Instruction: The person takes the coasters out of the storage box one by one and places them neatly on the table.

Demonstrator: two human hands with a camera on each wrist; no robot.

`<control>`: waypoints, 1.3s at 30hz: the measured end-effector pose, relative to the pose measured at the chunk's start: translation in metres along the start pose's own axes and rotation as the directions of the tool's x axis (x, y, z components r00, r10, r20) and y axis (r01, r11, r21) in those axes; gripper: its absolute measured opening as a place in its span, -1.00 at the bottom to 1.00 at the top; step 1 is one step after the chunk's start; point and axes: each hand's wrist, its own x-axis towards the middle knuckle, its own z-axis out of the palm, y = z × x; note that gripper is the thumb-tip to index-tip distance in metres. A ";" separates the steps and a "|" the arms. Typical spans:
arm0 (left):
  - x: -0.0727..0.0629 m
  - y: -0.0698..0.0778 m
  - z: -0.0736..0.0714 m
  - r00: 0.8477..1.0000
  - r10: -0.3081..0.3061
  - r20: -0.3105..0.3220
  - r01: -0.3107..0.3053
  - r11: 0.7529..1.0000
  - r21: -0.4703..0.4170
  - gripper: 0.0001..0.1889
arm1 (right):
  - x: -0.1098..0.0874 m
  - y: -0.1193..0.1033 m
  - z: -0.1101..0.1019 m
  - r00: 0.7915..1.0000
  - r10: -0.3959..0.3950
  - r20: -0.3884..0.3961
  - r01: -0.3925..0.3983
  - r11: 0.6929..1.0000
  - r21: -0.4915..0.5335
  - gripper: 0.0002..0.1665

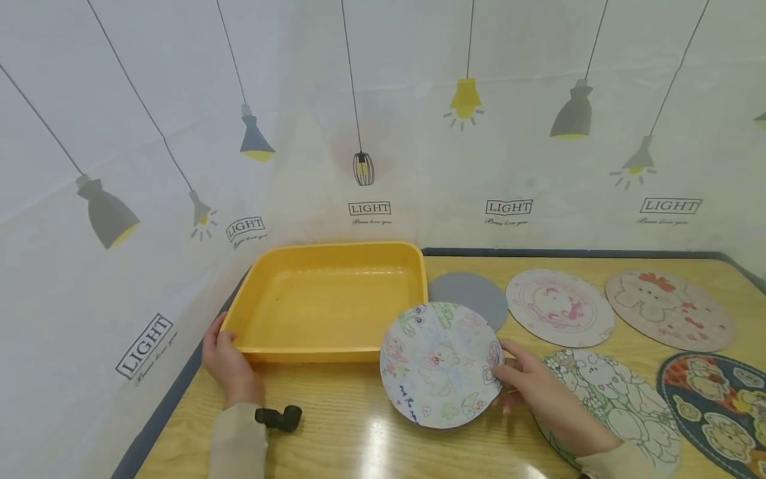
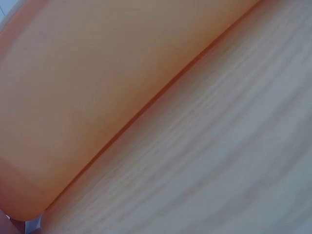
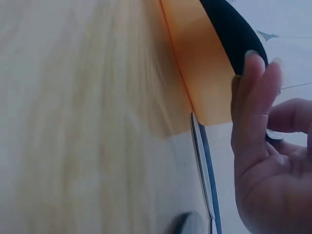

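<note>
My left hand [image 1: 230, 362] holds the front left corner of a yellow plastic tray [image 1: 323, 356], fingers along its outer side. In the left wrist view the tray's wall [image 2: 97, 83] fills much of the picture. A round placemat [image 1: 439, 366] with pastel drawings is pinched at its right edge by my right hand [image 1: 535, 382]. It is raised above the table, overlapping the tray's front right corner. The right wrist view shows the placemat's dark underside [image 3: 239, 36] beyond my right fingers [image 3: 251, 102].
On the wooden table [image 1: 335, 432] lie more round mats: a grey one [image 1: 469, 296], a pink-printed white one [image 1: 559, 309], a pinkish one [image 1: 670, 309], a green line-drawn one [image 1: 622, 406] and a dark one [image 1: 718, 406]. A lamp-printed curtain [image 1: 419, 146] borders the back and left.
</note>
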 end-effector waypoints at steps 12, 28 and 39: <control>0.001 -0.003 -0.001 1.000 0.007 0.007 -0.007 1.000 0.010 -0.59 | -0.003 0.006 -0.024 0.997 0.059 0.041 -0.058 0.998 -0.016 -0.29; 0.001 -0.002 -0.002 1.000 -0.005 0.003 0.005 1.000 -0.010 -0.59 | -0.002 0.013 -0.042 0.992 0.126 0.027 -0.127 0.991 0.032 -0.40; 0.003 0.000 -0.001 1.000 -0.019 0.000 0.019 1.000 -0.025 -0.59 | -0.002 0.014 -0.043 0.986 0.162 0.044 -0.161 0.987 -0.019 -0.33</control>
